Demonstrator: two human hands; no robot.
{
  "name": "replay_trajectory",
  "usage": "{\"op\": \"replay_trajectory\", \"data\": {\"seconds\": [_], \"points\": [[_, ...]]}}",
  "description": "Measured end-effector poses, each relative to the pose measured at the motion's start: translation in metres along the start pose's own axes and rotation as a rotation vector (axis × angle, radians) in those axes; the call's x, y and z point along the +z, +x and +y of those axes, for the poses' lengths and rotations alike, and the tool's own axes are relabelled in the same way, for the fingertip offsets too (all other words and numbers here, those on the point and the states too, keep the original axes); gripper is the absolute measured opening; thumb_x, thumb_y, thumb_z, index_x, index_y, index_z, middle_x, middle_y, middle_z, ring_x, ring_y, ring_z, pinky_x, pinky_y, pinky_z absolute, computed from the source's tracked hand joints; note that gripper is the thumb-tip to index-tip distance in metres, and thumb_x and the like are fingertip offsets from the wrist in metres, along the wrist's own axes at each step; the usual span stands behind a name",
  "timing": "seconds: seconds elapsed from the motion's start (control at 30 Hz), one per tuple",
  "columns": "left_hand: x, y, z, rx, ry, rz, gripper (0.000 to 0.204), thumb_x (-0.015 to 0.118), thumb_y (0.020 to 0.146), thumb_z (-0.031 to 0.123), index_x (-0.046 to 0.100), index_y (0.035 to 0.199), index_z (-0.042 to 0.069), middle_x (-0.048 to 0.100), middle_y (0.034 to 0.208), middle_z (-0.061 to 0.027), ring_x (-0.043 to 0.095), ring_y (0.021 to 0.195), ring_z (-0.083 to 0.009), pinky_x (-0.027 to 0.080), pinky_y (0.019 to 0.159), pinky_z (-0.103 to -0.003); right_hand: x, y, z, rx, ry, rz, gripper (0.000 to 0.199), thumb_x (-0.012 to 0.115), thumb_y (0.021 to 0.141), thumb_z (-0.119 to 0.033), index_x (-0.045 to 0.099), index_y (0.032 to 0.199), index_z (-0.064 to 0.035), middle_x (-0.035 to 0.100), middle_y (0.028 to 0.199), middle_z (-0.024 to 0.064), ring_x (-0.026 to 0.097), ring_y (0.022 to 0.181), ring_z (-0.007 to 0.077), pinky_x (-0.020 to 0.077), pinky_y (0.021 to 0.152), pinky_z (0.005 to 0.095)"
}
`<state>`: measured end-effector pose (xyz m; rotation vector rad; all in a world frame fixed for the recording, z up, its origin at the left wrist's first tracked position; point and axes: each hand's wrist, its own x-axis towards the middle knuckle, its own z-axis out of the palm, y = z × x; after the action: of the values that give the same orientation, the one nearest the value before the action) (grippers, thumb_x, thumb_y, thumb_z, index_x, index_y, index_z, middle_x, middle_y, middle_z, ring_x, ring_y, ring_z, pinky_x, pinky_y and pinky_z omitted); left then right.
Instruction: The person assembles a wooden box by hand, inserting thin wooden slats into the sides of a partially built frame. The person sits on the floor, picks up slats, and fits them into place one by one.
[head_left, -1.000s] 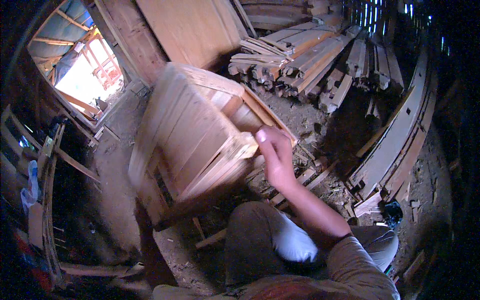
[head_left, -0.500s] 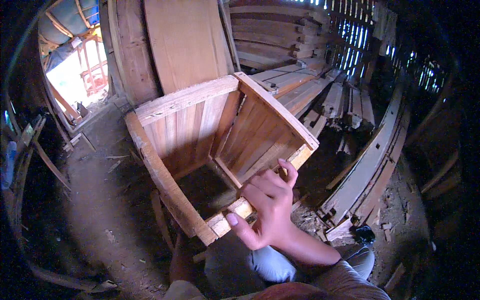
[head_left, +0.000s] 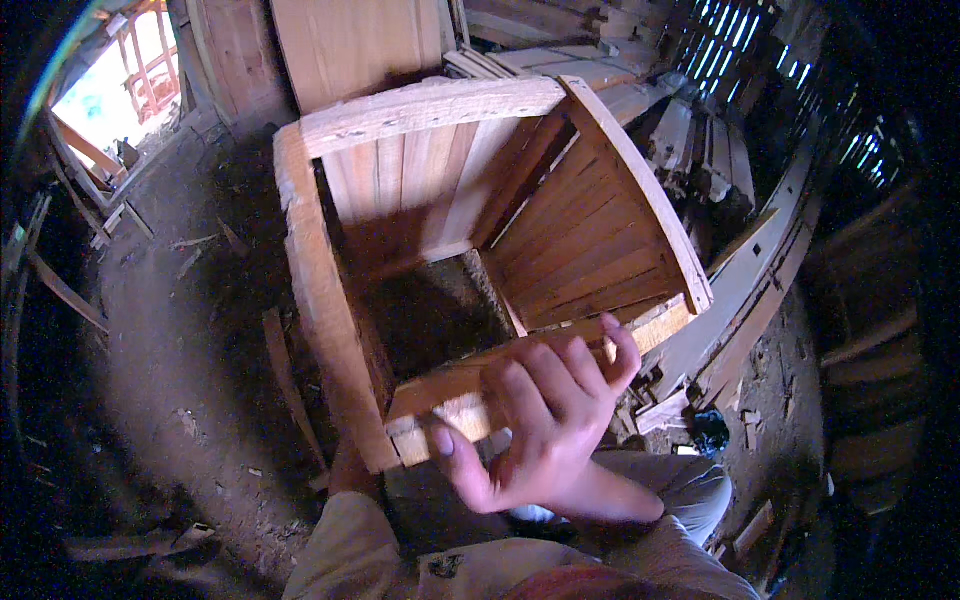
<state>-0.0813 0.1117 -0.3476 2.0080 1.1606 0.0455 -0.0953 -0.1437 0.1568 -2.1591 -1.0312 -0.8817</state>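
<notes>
A tall open wooden crate of pale slats stands on the dirt floor right in front of me, its opening facing up. Through it I see dark ground inside. My right hand grips the near rim board, fingers curled over the top and thumb on the outer face. My left forearm reaches up to the crate's near-left corner. The left hand itself is hidden behind that corner post. My knees sit just below the crate.
A wide board leans upright behind the crate. Stacked planks and long curved boards lie to the right. Wood scraps litter the dirt floor on the left. A bright doorway opens at the upper left.
The crate has swung from lying tilted on its side to upright with its opening toward me. My right hand has shifted onto the near rim board.
</notes>
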Motion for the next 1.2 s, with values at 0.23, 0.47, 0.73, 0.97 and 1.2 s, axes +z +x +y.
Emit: {"op": "replay_trajectory", "data": {"seconds": [0.23,0.47,0.73,0.97,1.2], "points": [[-0.002,-0.003,0.0,0.0,-0.022,0.037,0.037,0.046,0.102,0.029,0.056,0.124,0.001,0.06,0.114,-0.0149,0.057,0.107,-0.0298,0.041,0.094,-0.042,0.013,0.018,0.02,0.019,-0.011,0.026,0.041,0.066,0.073,-0.043,0.062,0.073,-0.0026,0.056,0.072,0.0123,0.055,0.074,0.0304,0.0314,0.095,0.0509],[-0.032,0.006,0.008,0.047,-0.195,0.17,0.037,0.046,0.103,0.029,0.057,0.124,0.001,0.06,0.118,-0.013,0.056,0.11,-0.0278,0.04,0.098,-0.04,0.025,0.029,0.028,0.001,-0.033,-0.011,0.057,0.069,0.078,-0.059,0.061,0.076,-0.0027,0.057,0.073,0.0128,0.057,0.075,0.0312,0.0387,0.082,0.0458],[-0.192,-0.011,0.092,0.394,-0.558,0.504,0.037,0.046,0.103,0.029,0.057,0.124,0.002,0.059,0.122,-0.0108,0.054,0.114,-0.0255,0.039,0.102,-0.038,0.052,0.035,0.02,-0.058,0.06,-0.013,0.059,0.067,0.078,-0.063,0.059,0.07,-0.0051,0.058,0.073,0.0113,0.058,0.078,0.0289,0.04,0.083,0.0424],[-0.343,-0.094,0.197,0.752,-0.551,0.534,0.033,0.049,0.102,0.028,0.059,0.121,0.002,0.06,0.119,-0.0107,0.056,0.112,-0.0241,0.041,0.1,-0.037,0.05,0.037,0.013,-0.106,0.089,0.027,0.053,0.065,0.082,-0.058,0.058,0.069,-0.0066,0.058,0.073,0.0107,0.058,0.078,0.0284,0.0395,0.083,0.0432],[-0.352,-0.221,0.307,1.026,-0.081,0.084,0.027,0.058,0.097,0.024,0.061,0.111,0.001,0.064,0.109,-0.0132,0.062,0.102,-0.0234,0.046,0.089,-0.035,0.031,0.018,0.028,-0.141,0.085,-0.065,0.06,0.066,0.085,-0.049,0.057,0.121,-0.0017,0.054,0.125,0.0199,0.048,0.119,0.037,0.0335,0.103,0.0517]]}}
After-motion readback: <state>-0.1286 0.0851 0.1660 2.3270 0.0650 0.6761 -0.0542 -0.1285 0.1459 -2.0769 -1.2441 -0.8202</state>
